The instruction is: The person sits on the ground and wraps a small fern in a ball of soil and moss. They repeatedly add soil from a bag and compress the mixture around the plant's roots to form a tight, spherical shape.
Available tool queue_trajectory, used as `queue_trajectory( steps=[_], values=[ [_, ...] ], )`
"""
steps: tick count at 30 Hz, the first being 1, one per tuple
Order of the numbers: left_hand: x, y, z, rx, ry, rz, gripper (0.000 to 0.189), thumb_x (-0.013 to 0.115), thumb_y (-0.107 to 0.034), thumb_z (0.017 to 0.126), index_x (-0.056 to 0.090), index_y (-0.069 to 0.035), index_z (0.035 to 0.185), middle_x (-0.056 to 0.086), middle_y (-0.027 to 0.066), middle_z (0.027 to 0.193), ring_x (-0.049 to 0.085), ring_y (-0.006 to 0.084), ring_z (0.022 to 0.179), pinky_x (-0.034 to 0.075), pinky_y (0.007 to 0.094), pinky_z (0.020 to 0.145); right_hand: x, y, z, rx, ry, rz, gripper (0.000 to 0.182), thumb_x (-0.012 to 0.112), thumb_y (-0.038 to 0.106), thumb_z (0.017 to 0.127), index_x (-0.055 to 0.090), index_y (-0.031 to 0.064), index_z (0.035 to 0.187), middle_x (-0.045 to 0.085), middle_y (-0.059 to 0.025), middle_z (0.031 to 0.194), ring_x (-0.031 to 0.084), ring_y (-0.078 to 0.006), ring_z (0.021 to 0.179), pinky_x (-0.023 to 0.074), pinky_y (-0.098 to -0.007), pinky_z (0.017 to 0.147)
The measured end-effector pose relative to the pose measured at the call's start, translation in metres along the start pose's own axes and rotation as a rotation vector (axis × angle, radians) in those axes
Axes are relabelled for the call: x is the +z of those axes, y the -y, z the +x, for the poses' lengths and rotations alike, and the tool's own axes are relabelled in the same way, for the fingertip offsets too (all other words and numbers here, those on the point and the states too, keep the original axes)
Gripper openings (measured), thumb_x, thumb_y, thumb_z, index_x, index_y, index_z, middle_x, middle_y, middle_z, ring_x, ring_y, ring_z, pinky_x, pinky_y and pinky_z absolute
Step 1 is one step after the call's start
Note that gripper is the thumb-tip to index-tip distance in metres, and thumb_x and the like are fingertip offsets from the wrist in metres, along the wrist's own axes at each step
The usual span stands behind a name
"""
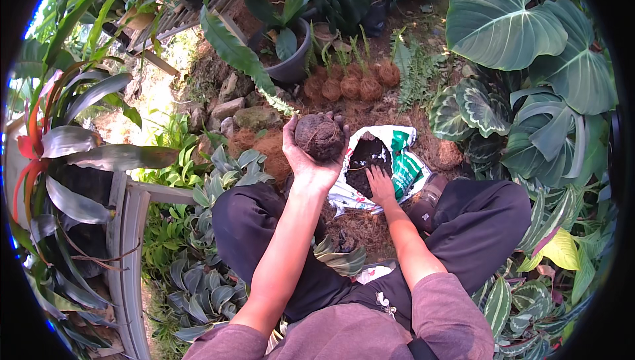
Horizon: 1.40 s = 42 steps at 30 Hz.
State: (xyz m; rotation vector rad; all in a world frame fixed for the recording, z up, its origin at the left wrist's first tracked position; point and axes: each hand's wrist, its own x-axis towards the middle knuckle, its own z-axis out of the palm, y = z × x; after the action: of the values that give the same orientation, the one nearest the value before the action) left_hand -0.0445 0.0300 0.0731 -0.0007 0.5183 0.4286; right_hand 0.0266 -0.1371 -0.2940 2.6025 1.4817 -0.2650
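Observation:
A dark, round ball of soil (320, 138) rests in my left hand (310, 169), held up in front of me with the fingers curled around its sides. Some brown fibre strands run across the ball. Lower and to the right, my right hand (382, 186) reaches into an opened plastic bag (342, 194) with white and green print. Its fingers are extended on the dark potting soil (364, 159) inside, and I see nothing held in them. White bits show in that soil.
Several fibre-wrapped plant balls (350, 87) with green shoots stand in rows beyond the bag. Loose coconut fibre (273, 156) lies left of it. A grey plant pot (292, 57) stands behind stones (258, 117). A wooden frame (124, 241) and large-leaved plants (506, 18) flank me.

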Motion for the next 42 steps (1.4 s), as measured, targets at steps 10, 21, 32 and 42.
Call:
queue_trajectory(
  steps=[10,21,32,42],
  values=[
    [-0.004,0.004,0.004,-0.015,-0.034,0.001,0.048,0.065,-0.042,0.083,0.057,-0.002,0.109,0.065,0.0127,0.103,0.063,0.0295,0.097,0.053,0.0460,0.091,0.005,0.009,0.006,0.009,-0.107,0.097,0.099,0.081,0.037,0.068,0.029,0.0065,0.146,0.035,-0.0163,0.149,0.034,-0.0304,0.139,0.0268,-0.0403,0.117],
    [-0.005,0.004,0.006,0.019,-0.072,0.030,0.046,0.062,-0.042,0.085,0.056,-0.003,0.109,0.065,0.0128,0.099,0.063,0.0294,0.095,0.053,0.0454,0.091,0.028,0.014,0.028,-0.039,-0.455,0.420,0.049,0.057,0.001,0.078,0.055,0.0098,0.126,0.052,-0.0189,0.133,0.047,-0.0360,0.128,0.0408,-0.0436,0.107],
    [-0.009,0.008,0.010,0.008,-0.063,0.057,0.048,0.060,-0.045,0.086,0.058,-0.002,0.107,0.065,0.0128,0.100,0.063,0.0292,0.095,0.053,0.0450,0.089,0.010,0.011,0.035,0.000,-0.424,0.493,0.023,0.050,0.006,0.085,0.060,0.0074,0.106,0.060,-0.0135,0.108,0.060,-0.0305,0.106,0.0530,-0.0415,0.086],
    [-0.015,0.014,0.019,-0.012,-0.039,0.080,0.050,0.059,-0.047,0.085,0.058,-0.001,0.106,0.065,0.0148,0.100,0.064,0.0300,0.093,0.055,0.0447,0.087,-0.017,-0.019,0.044,0.102,-0.350,0.678,0.036,0.059,-0.007,0.072,0.059,0.0023,0.107,0.061,-0.0205,0.103,0.062,-0.0383,0.099,0.0518,-0.0458,0.086]
  ],
)
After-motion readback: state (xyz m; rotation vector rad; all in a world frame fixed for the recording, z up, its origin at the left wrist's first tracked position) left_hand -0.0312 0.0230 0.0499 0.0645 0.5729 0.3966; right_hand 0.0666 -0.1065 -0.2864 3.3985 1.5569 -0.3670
